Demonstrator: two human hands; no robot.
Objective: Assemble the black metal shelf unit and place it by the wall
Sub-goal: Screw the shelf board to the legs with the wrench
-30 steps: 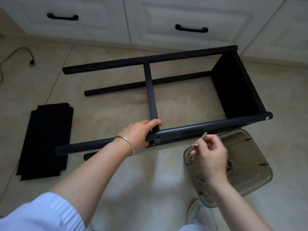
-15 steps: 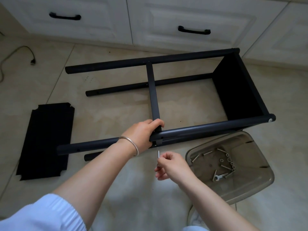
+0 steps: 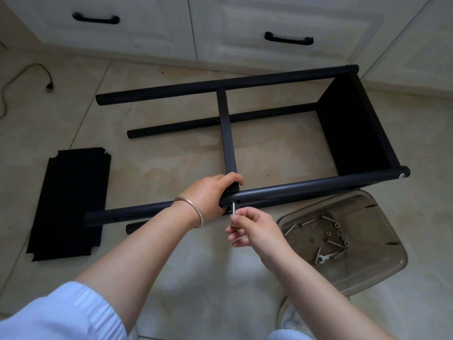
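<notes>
The black metal shelf frame (image 3: pixel 289 79) lies on its side on the tiled floor, several posts running left to right, one shelf panel (image 3: pixel 353 133) fixed at its right end. A middle shelf (image 3: pixel 226 131) stands edge-on between the posts. My left hand (image 3: pixel 210 193) grips the near post (image 3: pixel 306 186) where that shelf meets it. My right hand (image 3: pixel 255 228) pinches a silver bolt (image 3: pixel 233 212), its tip at a hole in the near post.
A loose black shelf panel (image 3: pixel 69 202) lies flat at the left. A clear plastic tray (image 3: pixel 375 273) at the right holds several bolts, nuts and a small wrench (image 3: pixel 323 258). White cabinet drawers (image 3: pixel 282 18) line the far side. A cable (image 3: pixel 29 77) trails at far left.
My right hand lifted a bolt out of the tray, carried it left and brought it up to the hole in the near post. My left hand kept its grip on the post.
</notes>
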